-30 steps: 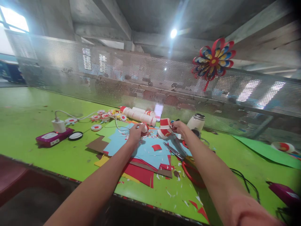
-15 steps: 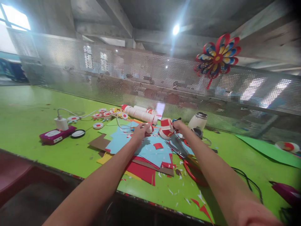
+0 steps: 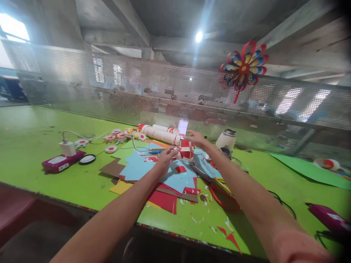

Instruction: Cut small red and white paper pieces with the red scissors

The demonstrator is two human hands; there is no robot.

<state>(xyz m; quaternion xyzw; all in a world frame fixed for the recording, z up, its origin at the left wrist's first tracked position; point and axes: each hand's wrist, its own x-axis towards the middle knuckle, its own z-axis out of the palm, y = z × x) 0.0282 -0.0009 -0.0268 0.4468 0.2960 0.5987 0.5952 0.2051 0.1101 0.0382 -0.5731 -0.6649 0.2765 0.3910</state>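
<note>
My left hand (image 3: 164, 160) is closed around a small red-and-white paper roll (image 3: 178, 152), held just above the blue paper sheets (image 3: 139, 164). Right beside it stands a larger red-and-white paper cylinder (image 3: 188, 150). My right hand (image 3: 196, 138) reaches over this cylinder with fingers stretched toward a lit phone (image 3: 183, 128); whether they touch it I cannot tell. Under my right forearm lie large scissors (image 3: 210, 177) with red and yellow handles. A blue pencil-like stick (image 3: 157, 151) rests to the left of my left hand.
Long white paper tubes (image 3: 160, 134) lie behind the sheets. Small red-and-white discs (image 3: 111, 149) sit to the left, near a purple power bank (image 3: 59, 160) with a plugged-in charger. A white jar (image 3: 226, 138) stands at right. Paper scraps litter the front edge; a mesh partition (image 3: 123, 95) borders the back.
My right hand has moved left and slightly up, from beside the larger cylinder toward the phone. The left hand keeps the small roll, now next to the larger cylinder. The view has shifted slightly.
</note>
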